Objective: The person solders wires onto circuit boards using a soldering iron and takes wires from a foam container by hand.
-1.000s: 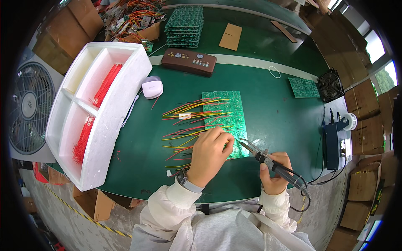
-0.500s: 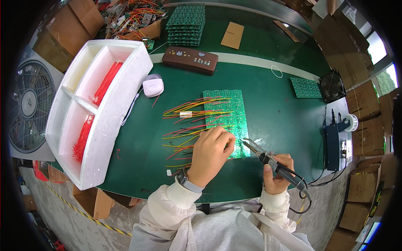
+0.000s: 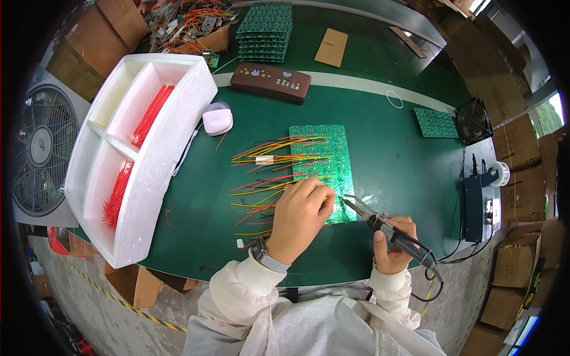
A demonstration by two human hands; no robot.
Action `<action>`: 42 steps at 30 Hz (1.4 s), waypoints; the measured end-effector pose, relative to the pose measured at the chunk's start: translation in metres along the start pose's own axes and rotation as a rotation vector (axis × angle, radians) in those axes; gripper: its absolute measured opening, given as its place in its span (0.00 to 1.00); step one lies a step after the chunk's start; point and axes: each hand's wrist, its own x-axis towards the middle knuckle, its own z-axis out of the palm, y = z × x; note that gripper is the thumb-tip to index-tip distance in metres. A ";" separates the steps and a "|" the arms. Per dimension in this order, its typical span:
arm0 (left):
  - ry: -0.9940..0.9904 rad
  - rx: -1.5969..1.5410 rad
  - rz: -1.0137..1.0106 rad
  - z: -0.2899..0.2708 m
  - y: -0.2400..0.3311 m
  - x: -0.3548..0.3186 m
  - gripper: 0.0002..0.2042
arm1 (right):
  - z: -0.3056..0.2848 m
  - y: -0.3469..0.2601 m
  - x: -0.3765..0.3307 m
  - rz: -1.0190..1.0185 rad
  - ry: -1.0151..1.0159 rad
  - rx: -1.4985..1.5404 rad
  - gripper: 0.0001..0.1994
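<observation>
A green circuit board panel lies in front of me, with several red, yellow and black wires fanned out from it to the left. Over its lower part is my left hand, fingers pinched together; what they grip is hidden from view. My right hand is closed around the handle of a soldering iron, which has a thin metal guide beside its shaft and a cable running from its rear. The iron's tip points left at the board, close to my left fingertips.
Red wires fill compartments of a white foam box at left. Behind the board lie a brown pencil case, a pale earbud case and a stack of boards. At right stand a blue soldering station and a small black fan.
The view has shifted very slightly. Both hands and the soldering iron hold nearly the same place over the board.
</observation>
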 end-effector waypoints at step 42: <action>0.002 0.023 -0.007 0.002 -0.001 -0.001 0.06 | 0.005 0.000 0.007 0.093 0.086 0.055 0.12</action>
